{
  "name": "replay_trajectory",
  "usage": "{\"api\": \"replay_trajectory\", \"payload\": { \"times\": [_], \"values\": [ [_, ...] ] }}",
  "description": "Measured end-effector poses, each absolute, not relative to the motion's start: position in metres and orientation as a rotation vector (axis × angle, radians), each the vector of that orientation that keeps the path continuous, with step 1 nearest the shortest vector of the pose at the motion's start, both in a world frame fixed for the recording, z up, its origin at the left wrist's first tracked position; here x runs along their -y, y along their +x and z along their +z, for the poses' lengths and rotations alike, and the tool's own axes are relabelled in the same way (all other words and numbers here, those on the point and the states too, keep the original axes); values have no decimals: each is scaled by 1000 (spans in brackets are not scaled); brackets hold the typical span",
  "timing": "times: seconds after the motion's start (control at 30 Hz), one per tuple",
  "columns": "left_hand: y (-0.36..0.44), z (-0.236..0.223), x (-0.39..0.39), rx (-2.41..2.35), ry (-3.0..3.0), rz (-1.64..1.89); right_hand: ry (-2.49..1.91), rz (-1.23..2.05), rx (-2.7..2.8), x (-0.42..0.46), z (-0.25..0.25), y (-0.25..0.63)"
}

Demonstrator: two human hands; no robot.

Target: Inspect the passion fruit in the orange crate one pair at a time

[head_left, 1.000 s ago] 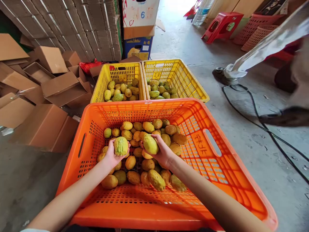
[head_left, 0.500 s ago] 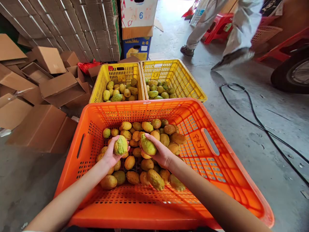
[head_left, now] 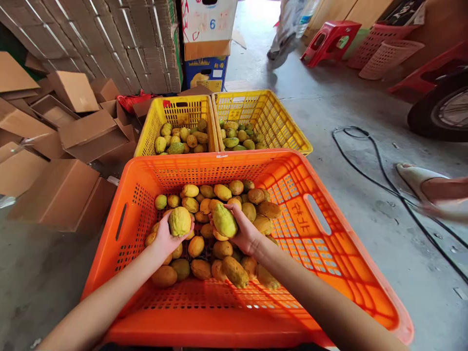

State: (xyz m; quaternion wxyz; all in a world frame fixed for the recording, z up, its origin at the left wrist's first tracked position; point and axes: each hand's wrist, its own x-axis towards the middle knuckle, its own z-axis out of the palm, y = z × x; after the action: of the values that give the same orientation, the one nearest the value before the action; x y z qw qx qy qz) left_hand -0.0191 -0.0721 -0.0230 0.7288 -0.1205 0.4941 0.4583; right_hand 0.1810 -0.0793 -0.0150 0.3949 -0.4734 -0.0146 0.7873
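Observation:
My left hand (head_left: 165, 240) is closed around a wrinkled, yellowish-green oval fruit (head_left: 180, 222). In my right hand (head_left: 246, 235) is a pear-shaped, greener fruit (head_left: 224, 221), gripped from its right side. Both fruits are apart from each other, over the middle of a large orange plastic crate (head_left: 285, 319). Below them in the crate lie many yellow and brownish fruits, among them a long spotted fruit (head_left: 235, 272) near the front. My hands and the held fruits cover part of the pile.
Behind the orange crate stand a left yellow crate (head_left: 144, 131) and a right yellow crate (head_left: 283, 119), both with fruit. Loose cardboard boxes (head_left: 60, 187) lie at left. A black cable (head_left: 383, 168), a person's foot (head_left: 420, 178) and a wheel (head_left: 444, 109) are at right.
Both held fruits have been turned and show other sides; my hands stay nearly in place. The walking person has moved farther back, and another person's foot has appeared at right.

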Motion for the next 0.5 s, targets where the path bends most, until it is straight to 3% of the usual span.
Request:
{"api": "replay_trajectory", "payload": {
  "times": [0.5],
  "values": [
    [-14, -16, 74, -1119, -128, 917, -1155, 2008, 250, 86, -4, 176]
  ]
}}
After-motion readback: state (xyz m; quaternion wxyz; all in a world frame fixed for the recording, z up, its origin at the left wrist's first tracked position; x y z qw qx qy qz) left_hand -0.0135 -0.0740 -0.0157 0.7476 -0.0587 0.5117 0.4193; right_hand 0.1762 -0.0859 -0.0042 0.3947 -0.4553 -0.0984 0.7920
